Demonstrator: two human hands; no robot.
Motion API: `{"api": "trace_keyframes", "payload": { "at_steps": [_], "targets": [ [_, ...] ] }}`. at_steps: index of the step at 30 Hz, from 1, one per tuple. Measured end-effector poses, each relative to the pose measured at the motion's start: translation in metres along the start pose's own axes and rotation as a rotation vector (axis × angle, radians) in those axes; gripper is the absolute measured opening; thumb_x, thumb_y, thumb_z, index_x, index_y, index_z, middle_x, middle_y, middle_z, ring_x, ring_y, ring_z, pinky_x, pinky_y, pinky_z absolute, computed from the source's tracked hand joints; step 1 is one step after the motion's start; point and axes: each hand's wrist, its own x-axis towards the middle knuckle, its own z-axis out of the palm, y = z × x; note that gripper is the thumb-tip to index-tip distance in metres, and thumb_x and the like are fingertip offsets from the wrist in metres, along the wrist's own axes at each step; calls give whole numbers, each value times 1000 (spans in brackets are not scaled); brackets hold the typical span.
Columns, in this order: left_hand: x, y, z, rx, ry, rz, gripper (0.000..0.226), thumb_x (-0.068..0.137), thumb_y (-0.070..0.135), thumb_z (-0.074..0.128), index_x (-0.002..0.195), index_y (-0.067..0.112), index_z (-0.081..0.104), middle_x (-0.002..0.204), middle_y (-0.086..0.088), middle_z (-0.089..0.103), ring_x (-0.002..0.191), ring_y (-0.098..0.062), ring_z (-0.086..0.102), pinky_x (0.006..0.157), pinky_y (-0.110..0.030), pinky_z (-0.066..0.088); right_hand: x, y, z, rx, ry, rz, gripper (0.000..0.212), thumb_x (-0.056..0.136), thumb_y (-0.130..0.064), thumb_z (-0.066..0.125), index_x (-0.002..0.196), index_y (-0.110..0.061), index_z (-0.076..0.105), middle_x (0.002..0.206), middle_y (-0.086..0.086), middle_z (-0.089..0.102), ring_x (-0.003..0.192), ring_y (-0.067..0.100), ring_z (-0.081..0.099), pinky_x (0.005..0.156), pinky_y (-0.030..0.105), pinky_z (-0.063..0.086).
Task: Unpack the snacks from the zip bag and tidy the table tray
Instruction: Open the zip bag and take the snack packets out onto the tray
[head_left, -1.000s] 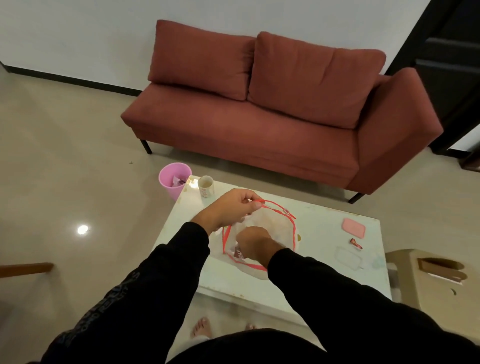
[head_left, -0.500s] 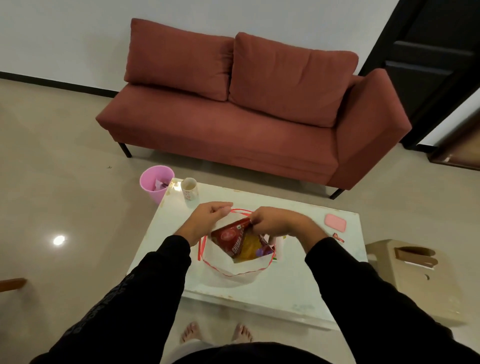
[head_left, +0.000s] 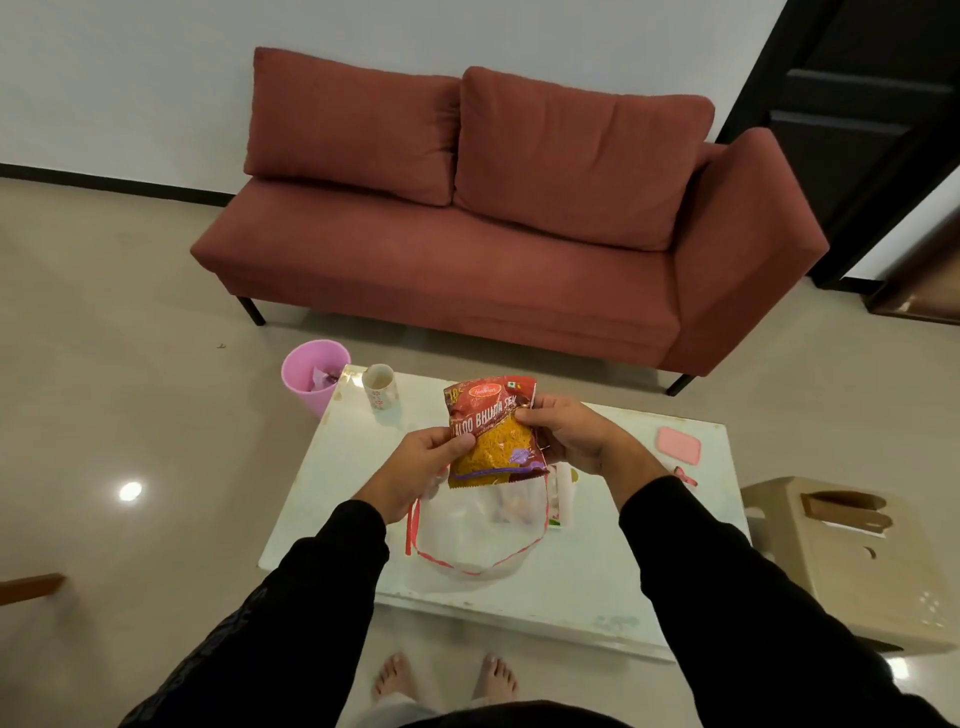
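My left hand (head_left: 415, 467) and right hand (head_left: 569, 434) pinch the red-and-orange foil snack packet (head_left: 493, 434) by its side edges, upright, long axis vertical, printed face toward me. Below my fingers: clear red-trimmed zip bag (head_left: 467, 530) on the white table (head_left: 597, 587). Beyond my left fingers, a white mug (head_left: 380, 385).

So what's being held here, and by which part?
A red snack packet, lifted above the zip bag. The left hand pinches its left edge and the right hand its right edge, thumbs on the front.
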Motion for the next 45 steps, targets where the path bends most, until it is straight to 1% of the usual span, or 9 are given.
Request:
{"api": "trace_keyframes", "payload": {
  "at_steps": [2,5,9,18,26,31,36,39,45],
  "targets": [
    [4,-4,-2,-45,28,18,36,92,39,59,111,9,67,95,-4,74,75,-14,65,64,-17,50,3,2,5,24,-37,-20,32,91,-35,65,118,-18,60,109,8,72,98,27,70,86,44,58],
    [11,-12,-2,-63,55,24,30,91,37,62,108,13,69,101,-5,75,93,-19,71,74,-22,55,13,10,12,39,-39,-29,47,81,-22,77,123,-17,55,114,10,70,101,30,70,79,42,60],
    [16,-18,2,12,5,-41,26,91,32,64,108,13,69,89,1,72,72,-6,66,59,-11,48,38,19,6,51,156,-34,52,75,-9,80,120,-12,54,112,14,69,96,30,70,74,40,60],
    [28,-51,-4,38,29,-224,21,85,6,71,106,9,71,68,5,57,48,-5,44,40,-11,32,102,74,-42,161,457,144,35,82,-9,74,111,-10,55,93,10,70,72,22,70,52,30,56],
    [68,-90,-13,74,52,-354,10,90,13,65,95,13,73,83,-3,66,51,-6,39,43,-17,31,175,189,-30,60,469,357,19,78,4,66,92,-3,56,75,14,58,58,22,55,58,34,53],
    [84,-114,-22,64,49,-384,9,91,13,64,90,11,73,73,4,65,48,-2,42,40,-11,31,214,228,-14,2,419,394,23,82,11,59,80,-10,50,65,9,54,50,19,51,40,22,44],
    [90,-131,-32,26,79,-380,13,93,10,61,95,11,74,75,3,65,54,-4,41,44,-11,33,252,270,-7,100,348,332,23,83,11,56,99,-5,58,83,15,61,75,33,63,66,42,52],
    [87,-134,-34,2,99,-369,14,93,8,60,93,13,73,75,3,65,56,-6,39,45,-12,34,276,312,-19,36,390,363,41,75,3,56,108,-20,46,92,19,66,71,27,66,59,46,58],
    [65,-100,-33,-39,76,-344,12,94,7,60,97,8,71,75,1,64,44,-1,41,38,-12,31,196,244,-21,-488,360,185,54,78,-7,73,128,-18,57,116,5,66,97,22,63,71,28,52]
  ]
}}
